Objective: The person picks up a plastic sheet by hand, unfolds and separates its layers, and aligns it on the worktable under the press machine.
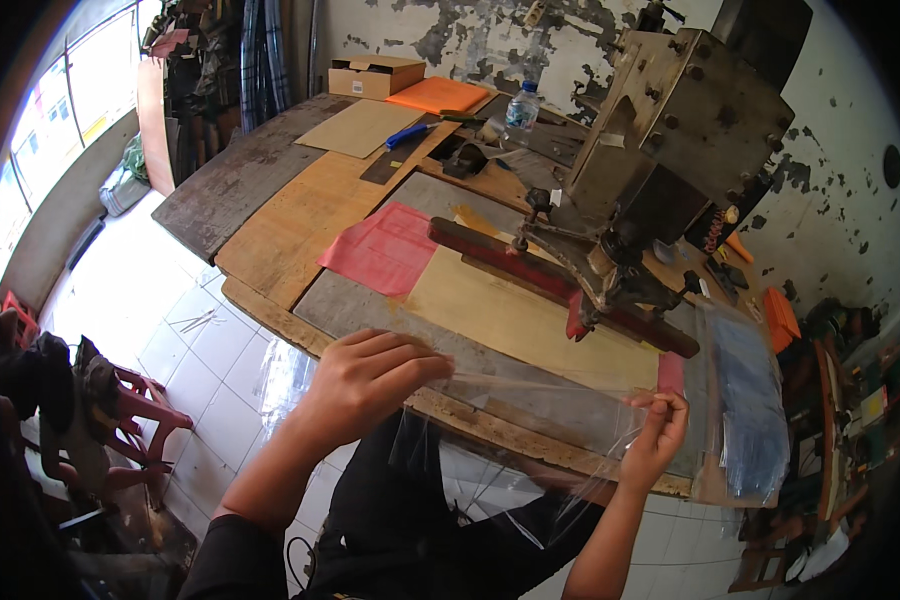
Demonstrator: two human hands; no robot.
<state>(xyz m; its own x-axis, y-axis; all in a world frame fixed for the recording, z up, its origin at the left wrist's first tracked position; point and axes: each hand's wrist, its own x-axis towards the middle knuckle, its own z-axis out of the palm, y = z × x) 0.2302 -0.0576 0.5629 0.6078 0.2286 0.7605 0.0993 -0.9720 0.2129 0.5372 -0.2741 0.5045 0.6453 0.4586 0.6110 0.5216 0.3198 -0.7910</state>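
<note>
A clear plastic sheet point(535, 383) is stretched between my two hands, its lower part hanging over the table's front edge above my lap. My left hand point(370, 378) has its fingers closed on the sheet's left end, palm down. At the other end, my right hand point(658, 428) pinches the upper corner between thumb and fingers. Just beyond the sheet, a pale yellow sheet point(500, 308) lies on the grey work plate point(355, 305), with a pink sheet point(385, 248) at its left. Over the yellow sheet runs the long dark-red bar point(490, 258) of a press.
The press's heavy metal head point(685, 100) stands at the back right. Right of the plate lies a stack of bluish clear plastic sheets point(745, 400). Farther back are a water bottle point(521, 108), a blue-handled cutter point(407, 134), an orange folder point(440, 95) and a cardboard box point(375, 77).
</note>
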